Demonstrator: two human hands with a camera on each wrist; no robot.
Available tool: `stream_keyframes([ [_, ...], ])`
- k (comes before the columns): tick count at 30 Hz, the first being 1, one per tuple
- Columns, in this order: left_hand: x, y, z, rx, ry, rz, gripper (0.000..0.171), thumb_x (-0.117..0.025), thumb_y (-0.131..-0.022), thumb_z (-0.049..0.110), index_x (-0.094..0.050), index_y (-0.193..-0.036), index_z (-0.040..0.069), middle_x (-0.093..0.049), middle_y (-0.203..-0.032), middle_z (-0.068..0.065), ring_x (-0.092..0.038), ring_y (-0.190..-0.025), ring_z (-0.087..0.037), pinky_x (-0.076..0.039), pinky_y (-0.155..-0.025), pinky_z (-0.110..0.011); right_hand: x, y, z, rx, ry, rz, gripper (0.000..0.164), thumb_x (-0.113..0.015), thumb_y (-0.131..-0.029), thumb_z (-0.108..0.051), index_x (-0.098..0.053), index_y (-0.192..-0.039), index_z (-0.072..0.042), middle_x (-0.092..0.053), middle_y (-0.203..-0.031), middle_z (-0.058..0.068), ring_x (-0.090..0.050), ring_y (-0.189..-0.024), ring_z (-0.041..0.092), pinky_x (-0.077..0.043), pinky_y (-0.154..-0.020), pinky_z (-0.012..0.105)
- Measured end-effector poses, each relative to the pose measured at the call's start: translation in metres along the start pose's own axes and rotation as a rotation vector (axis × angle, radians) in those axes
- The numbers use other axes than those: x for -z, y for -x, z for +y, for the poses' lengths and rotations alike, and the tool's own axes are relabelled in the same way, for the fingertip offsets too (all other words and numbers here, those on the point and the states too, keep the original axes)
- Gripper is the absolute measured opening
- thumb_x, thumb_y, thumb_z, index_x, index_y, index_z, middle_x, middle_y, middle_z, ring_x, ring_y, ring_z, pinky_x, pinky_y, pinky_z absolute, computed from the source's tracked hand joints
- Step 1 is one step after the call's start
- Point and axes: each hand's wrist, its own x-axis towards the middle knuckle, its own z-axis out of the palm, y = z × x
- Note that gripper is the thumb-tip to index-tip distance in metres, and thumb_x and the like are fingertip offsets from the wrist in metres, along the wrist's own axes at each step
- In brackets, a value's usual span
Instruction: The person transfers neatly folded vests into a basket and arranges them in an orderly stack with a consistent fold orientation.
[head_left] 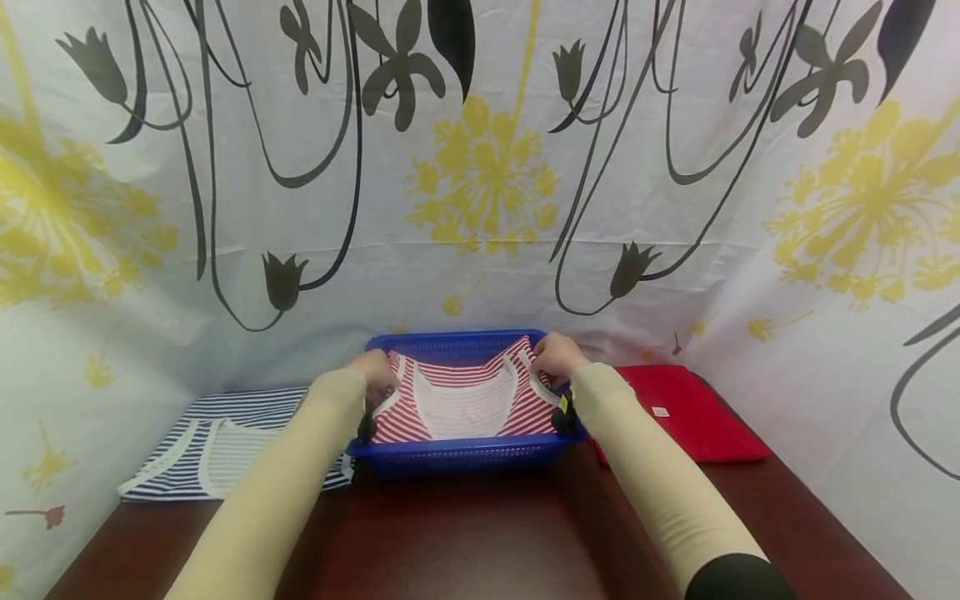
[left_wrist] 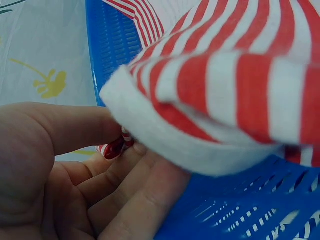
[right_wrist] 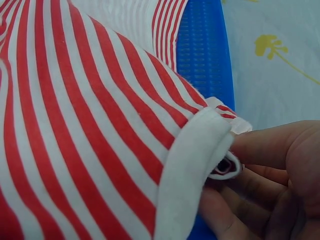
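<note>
A red-and-white striped top with a white-edged scooped neckline lies spread over a blue plastic basket. My left hand pinches its left edge between thumb and fingers; the left wrist view shows the white trim beside the fingertips. At the opposite edge, my right hand pinches the striped cloth near its white band. Both hands are at the basket's sides, with the cloth stretched between them. How much of the top rests inside the basket is hard to tell.
To the left lies a navy-and-white striped top, partly behind my left forearm. A folded red garment with a small white label lies to the right. All rest on a dark brown table; a flower-patterned curtain hangs close behind the basket.
</note>
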Motion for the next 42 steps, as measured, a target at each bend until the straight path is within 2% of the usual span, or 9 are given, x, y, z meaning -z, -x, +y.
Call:
stream_keyframes([
  [5,0.0005,0.0029,0.0023,-0.007,-0.050,0.004,0.022,-0.065,-0.084,0.007,-0.062,-0.100,-0.008,-0.066,-0.087,-0.014,-0.067,-0.068,-0.023,-0.056,-0.063,-0.031,0.0000,0.0003,-0.0004,0.003,0.013,-0.006,0.042,-0.067,-0.083,-0.002,-0.059,-0.123,0.010,-0.058,-0.121,0.026,-0.066,-0.087,0.032,-0.058,-0.056,0.037],
  [10,-0.0016,0.0055,0.0049,0.014,-0.021,-0.005,0.024,-0.065,-0.083,0.002,-0.061,-0.104,-0.008,-0.066,-0.088,-0.015,-0.067,-0.070,-0.025,-0.056,-0.064,-0.032,-0.0002,0.0012,-0.0012,-0.007,0.013,-0.013,0.043,-0.067,-0.084,-0.002,-0.059,-0.124,0.010,-0.058,-0.122,0.027,-0.066,-0.089,0.033,-0.058,-0.056,0.037],
  [25,-0.0024,0.0052,0.0066,0.020,-0.030,-0.013,0.024,-0.061,-0.081,-0.003,-0.061,-0.104,-0.010,-0.065,-0.087,-0.015,-0.067,-0.068,-0.025,-0.057,-0.062,-0.031,-0.0001,0.0006,-0.0010,-0.004,0.027,-0.012,0.033,-0.067,-0.082,0.001,-0.065,-0.114,0.008,-0.062,-0.100,0.019,-0.065,-0.076,0.027,-0.057,-0.055,0.037],
  [32,-0.0034,0.0014,0.0046,0.020,-0.068,-0.023,0.018,-0.061,-0.082,-0.002,-0.063,-0.099,-0.007,-0.066,-0.084,-0.014,-0.066,-0.068,-0.024,-0.056,-0.063,-0.031,-0.0006,-0.0003,-0.0015,0.002,0.044,-0.015,0.037,-0.066,-0.082,0.001,-0.064,-0.118,0.008,-0.062,-0.105,0.021,-0.065,-0.074,0.026,-0.057,-0.054,0.036],
  [42,-0.0049,-0.0004,0.0034,0.025,-0.084,-0.014,0.018,-0.062,-0.081,-0.002,-0.064,-0.099,-0.006,-0.065,-0.086,-0.013,-0.066,-0.071,-0.024,-0.055,-0.065,-0.032,-0.0015,-0.0013,-0.0003,0.001,0.048,-0.017,0.037,-0.067,-0.081,0.001,-0.064,-0.117,0.008,-0.063,-0.108,0.022,-0.065,-0.077,0.026,-0.057,-0.054,0.036],
])
